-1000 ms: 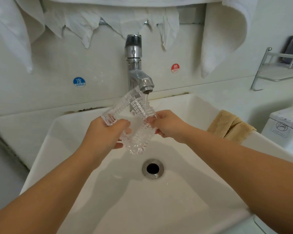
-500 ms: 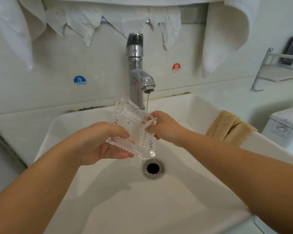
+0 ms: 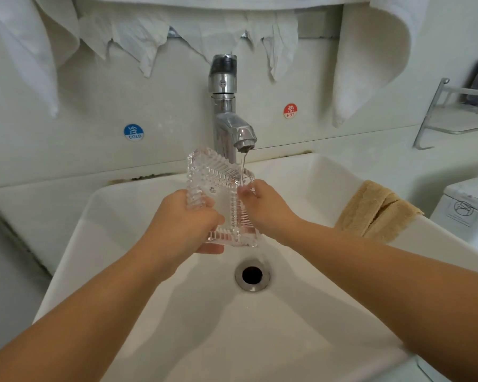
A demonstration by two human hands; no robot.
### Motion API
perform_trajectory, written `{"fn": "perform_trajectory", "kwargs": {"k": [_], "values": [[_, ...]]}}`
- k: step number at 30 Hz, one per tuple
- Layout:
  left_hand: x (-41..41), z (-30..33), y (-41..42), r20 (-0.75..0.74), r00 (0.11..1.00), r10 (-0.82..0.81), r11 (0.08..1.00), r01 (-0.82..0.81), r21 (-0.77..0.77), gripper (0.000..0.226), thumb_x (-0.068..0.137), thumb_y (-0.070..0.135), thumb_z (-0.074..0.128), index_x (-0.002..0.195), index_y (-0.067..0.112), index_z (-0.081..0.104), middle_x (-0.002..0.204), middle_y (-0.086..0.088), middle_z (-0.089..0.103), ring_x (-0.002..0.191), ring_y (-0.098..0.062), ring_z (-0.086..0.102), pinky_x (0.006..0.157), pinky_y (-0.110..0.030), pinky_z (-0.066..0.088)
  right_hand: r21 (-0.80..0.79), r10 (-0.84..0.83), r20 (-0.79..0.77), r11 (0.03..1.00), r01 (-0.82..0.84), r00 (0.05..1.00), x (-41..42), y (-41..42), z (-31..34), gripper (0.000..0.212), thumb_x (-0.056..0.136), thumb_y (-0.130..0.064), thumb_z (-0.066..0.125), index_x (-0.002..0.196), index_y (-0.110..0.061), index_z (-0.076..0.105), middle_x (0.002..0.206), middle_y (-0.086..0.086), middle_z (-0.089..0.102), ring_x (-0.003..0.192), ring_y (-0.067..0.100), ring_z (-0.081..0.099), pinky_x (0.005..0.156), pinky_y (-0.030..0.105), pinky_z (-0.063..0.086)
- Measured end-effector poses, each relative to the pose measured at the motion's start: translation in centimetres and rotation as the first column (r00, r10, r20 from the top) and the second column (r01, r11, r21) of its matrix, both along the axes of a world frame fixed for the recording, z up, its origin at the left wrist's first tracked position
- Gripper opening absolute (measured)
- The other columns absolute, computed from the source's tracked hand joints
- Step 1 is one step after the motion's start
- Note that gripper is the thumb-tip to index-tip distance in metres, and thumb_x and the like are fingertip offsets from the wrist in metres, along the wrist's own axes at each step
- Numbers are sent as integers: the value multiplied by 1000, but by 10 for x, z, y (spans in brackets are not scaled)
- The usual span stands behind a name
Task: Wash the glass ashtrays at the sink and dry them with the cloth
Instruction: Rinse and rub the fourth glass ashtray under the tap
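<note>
Your near half of the sink basin [image 3: 177, 326] lies open around the drain [image 3: 252, 274]. Ahead, the chrome faucet [image 3: 226, 117] rises just behind the glass ashtray [image 3: 221, 197], its spout overhanging it. To your right, the tan cloth [image 3: 375, 210] drapes the basin rim. White towels [image 3: 370, 64] hang above the faucet.

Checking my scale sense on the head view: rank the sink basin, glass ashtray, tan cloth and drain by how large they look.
1. Sink basin, by far the largest.
2. Glass ashtray and tan cloth: they look alike, and the ashtray is partly hidden by the hands, so I won't rank them.
3. Drain, smallest.
</note>
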State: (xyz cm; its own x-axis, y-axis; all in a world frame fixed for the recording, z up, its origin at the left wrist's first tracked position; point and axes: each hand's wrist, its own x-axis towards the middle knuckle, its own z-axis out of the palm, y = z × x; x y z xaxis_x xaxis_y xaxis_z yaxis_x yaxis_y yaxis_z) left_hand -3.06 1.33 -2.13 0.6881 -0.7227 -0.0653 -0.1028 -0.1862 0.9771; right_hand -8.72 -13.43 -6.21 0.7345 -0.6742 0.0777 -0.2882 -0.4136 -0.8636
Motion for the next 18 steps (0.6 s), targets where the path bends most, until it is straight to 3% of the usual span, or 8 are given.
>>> {"fn": "perform_trajectory", "kwargs": {"k": [3,5,7,10,14,16,18], "values": [[3,-2,1,9,999,40,999,-40,-18,21,85,-6,57,88,14,56,101,-19,67,83,-32,68,57,-36,60,260,138,8,956,-135,990,-3,1,5,20,101,-22,42,120,-26,39,97,8,57,78,21,56,62,26,46],[4,-1,1,23,998,61,997,-60,-42,22,84,-7,57,90,14,57,97,-18,67,73,-25,66,58,-37,60,386,259,77,883,-268,963,-6,-2,8,43,96,-6,47,129,-30,33,107,8,57,84,22,60,67,34,52],[6,-1,0,35,996,83,994,-80,-70,23,83,-8,60,90,13,59,85,-12,65,62,-19,63,59,-39,61,410,360,70,840,-356,930,-10,-3,10,58,93,2,51,135,-31,27,109,8,60,82,23,66,64,38,58],[9,-1,-2,30,995,94,992,-91,-89,22,83,-6,64,94,12,58,80,-10,62,60,-20,63,58,-37,61,392,347,74,852,-347,935,-9,-2,10,59,90,4,55,136,-26,31,98,10,64,70,26,68,59,36,59],[9,-4,-3,-1,997,74,994,-74,-80,22,84,-4,64,97,11,55,92,-19,62,73,-29,67,55,-34,60,217,185,123,954,-208,975,-6,4,10,15,101,-25,46,111,-14,49,62,2,62,48,24,63,44,31,54],[8,-5,-4,-13,997,78,994,-78,-77,23,84,-3,65,98,11,55,95,-22,63,81,-36,69,54,-32,59,184,136,144,970,-161,980,-5,7,9,25,102,-36,39,92,-16,49,46,-3,57,43,23,60,42,31,53],[8,-6,-5,5,995,103,992,-102,-72,24,83,-3,66,97,14,56,96,-20,64,81,-34,69,54,-31,58,245,133,146,955,-166,980,-3,9,8,23,103,-34,37,90,-17,46,46,-6,59,48,24,61,45,33,55]]}}
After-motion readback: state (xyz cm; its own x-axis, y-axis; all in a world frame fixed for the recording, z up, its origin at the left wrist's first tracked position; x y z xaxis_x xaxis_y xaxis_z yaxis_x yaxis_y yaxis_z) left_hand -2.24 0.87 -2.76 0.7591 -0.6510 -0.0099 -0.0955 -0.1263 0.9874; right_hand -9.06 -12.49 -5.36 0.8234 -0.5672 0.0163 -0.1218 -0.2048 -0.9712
